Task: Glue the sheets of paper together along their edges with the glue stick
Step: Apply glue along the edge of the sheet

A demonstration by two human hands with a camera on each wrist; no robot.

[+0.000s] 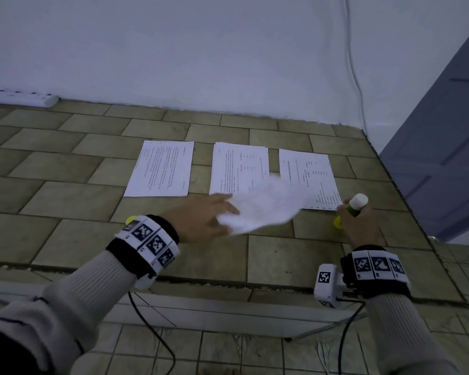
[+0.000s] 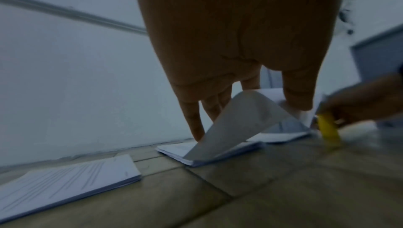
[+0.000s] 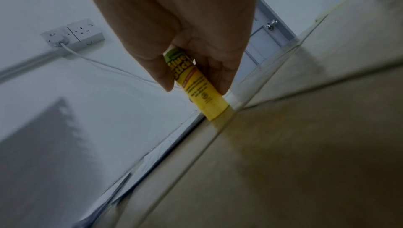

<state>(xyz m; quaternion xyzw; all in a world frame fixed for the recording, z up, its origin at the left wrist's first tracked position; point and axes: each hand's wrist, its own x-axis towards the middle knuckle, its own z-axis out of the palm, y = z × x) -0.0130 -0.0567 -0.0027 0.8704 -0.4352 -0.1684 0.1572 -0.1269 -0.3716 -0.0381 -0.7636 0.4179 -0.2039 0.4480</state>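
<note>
Three lots of printed paper lie in a row on the tiled top: a left stack (image 1: 160,169) (image 2: 65,183), a middle stack (image 1: 238,166) (image 2: 174,149) and a right sheet (image 1: 309,171). My left hand (image 1: 225,209) (image 2: 248,121) pinches a lifted sheet (image 1: 263,207) (image 2: 237,124), which curls up over the middle stack's near right corner and is blurred. My right hand (image 1: 349,212) (image 3: 196,88) grips the yellow glue stick (image 1: 355,205) (image 3: 196,85) (image 2: 329,128) just right of the right sheet's near corner, white end up, yellow end down on the tiles.
A white power strip (image 1: 19,97) lies at the far left against the wall. A white cable (image 1: 355,77) runs down the wall. A blue-grey door (image 1: 444,144) stands to the right. The top's front edge (image 1: 228,282) is near my wrists. Wall sockets (image 3: 74,33) show behind.
</note>
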